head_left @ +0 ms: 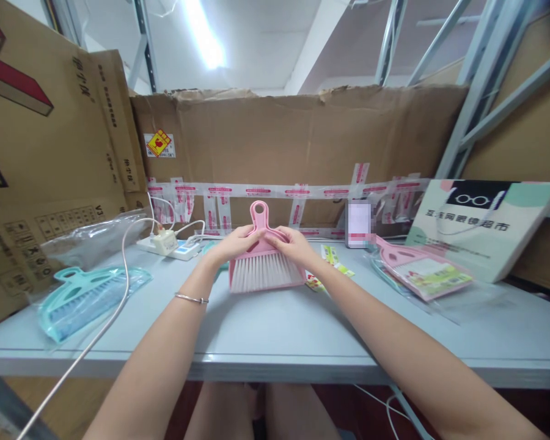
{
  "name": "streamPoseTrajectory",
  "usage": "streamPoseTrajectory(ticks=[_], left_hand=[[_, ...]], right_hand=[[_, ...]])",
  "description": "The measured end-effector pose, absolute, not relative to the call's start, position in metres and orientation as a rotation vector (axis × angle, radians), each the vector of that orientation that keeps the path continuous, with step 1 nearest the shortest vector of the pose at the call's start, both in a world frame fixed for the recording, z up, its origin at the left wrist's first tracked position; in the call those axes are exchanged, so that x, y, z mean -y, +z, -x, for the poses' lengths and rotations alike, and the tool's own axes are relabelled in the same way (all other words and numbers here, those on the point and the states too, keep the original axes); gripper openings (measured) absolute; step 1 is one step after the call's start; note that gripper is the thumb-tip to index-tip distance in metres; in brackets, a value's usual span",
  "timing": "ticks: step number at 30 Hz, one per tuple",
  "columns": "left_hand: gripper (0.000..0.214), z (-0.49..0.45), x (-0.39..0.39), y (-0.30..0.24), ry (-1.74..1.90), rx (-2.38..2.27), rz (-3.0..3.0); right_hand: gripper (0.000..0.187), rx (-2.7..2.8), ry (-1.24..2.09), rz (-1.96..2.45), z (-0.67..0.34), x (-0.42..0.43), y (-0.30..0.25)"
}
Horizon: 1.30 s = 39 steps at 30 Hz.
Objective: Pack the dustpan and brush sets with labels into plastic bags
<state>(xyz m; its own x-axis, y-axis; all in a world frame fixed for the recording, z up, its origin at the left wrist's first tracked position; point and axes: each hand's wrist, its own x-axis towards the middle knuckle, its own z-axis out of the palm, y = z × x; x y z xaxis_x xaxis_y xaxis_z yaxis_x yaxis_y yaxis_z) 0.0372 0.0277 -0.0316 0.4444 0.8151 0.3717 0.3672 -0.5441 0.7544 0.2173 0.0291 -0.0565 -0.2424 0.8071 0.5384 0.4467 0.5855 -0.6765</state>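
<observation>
A pink hand brush point(266, 272) with white bristles stands upright above the table, bristles down and looped handle up. Behind it shows the pink edge of a dustpan point(301, 278), which looks nested with the brush. My left hand point(233, 244) grips the pair at the left shoulder below the handle. On the opposite shoulder my right hand point(295, 245) is closed the same way, thumb on the front. The fingers behind are hidden. A teal piece point(222, 269) peeks out behind my left hand, mostly covered. Colourful paper labels point(332, 256) lie just beyond my right wrist.
On the left lies a teal dustpan set point(96, 296) in clear plastic, crossed by a white cable point(126, 269). A power strip point(183, 249) sits behind. To the right are a wrapped pink set point(426, 269), a phone point(359, 223) and a white box point(476, 226). Cardboard point(266, 134) walls the back.
</observation>
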Motion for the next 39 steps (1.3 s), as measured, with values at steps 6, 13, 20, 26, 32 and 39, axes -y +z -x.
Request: streamPoseTrajectory(ticks=[6,13,20,26,32,39], left_hand=[[0.044,-0.046,-0.033,-0.040,1.104,-1.070,-2.198],[0.039,-0.043,-0.032,-0.038,1.137,-1.023,-2.194],[0.045,-0.044,-0.035,-0.041,1.119,-0.998,-2.115],[0.045,-0.040,-0.031,-0.035,1.058,-1.022,-2.090],[0.042,-0.023,-0.031,-0.031,0.828,-0.983,-2.032],[0.044,-0.011,-0.042,-0.033,1.205,-1.064,-1.523]], right_hand=[[0.034,1.858,0.455,1.052,-0.218,-0.026,-0.057],[0.040,1.840,0.478,0.948,-0.215,-0.026,-0.059],[0.038,1.800,0.576,0.900,-0.214,-0.026,-0.058],[0.038,1.799,0.530,0.936,-0.213,-0.024,-0.057],[0.037,1.749,0.569,0.985,-0.212,-0.026,-0.058],[0.036,1.456,1.131,0.959,-0.214,-0.034,-0.063]])
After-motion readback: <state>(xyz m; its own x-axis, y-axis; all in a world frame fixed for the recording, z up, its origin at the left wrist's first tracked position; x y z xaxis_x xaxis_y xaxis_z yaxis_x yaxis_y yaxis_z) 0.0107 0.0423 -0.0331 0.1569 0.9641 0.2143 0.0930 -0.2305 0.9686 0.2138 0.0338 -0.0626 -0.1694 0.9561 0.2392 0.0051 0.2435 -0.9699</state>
